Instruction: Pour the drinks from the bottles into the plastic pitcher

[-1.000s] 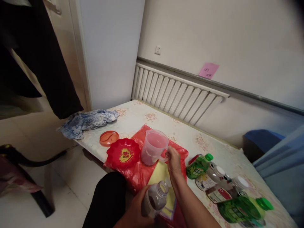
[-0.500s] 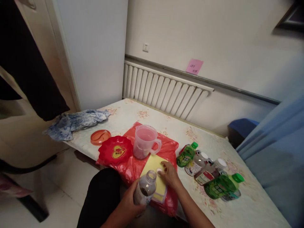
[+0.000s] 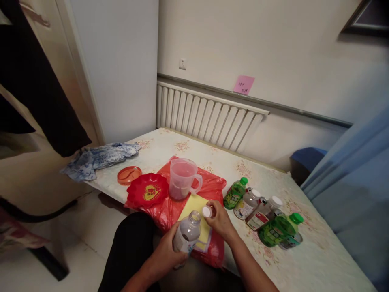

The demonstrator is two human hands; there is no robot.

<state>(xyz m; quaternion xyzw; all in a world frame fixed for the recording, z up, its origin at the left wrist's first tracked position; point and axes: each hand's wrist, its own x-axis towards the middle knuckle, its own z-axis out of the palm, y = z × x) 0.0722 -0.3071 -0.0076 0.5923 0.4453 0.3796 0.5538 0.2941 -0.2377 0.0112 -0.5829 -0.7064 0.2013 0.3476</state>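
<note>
A crumpled blue-and-white cloth [image 3: 99, 159] lies at the desk's [image 3: 212, 156] far-left corner, with an orange lid [image 3: 129, 175] just at its 4 o'clock. A red heart-printed dish [image 3: 147, 191] sits on a red plastic bag [image 3: 170, 211], and a clear measuring jug [image 3: 182, 178] stands at the dish's 2 o'clock, handle to the right. At the near edge, the person's left hand [image 3: 165, 253] wraps its fingers around an open, upright plastic bottle [image 3: 188, 233] with dark liquid low inside, held over a yellow pad [image 3: 194, 205] lying on the bag. At the bottle's 1 o'clock, the right hand [image 3: 220, 221] pinches a small white cap [image 3: 207, 211] between fingertips, just beside the bottle's mouth but not touching it. To the right, at the hand's 2 o'clock, several green-capped and white-capped bottles [image 3: 261, 213] lie on their sides in a cluster. A radiator [image 3: 206, 117] runs along the wall behind, a pink sticky note [image 3: 244, 84] above it.
</note>
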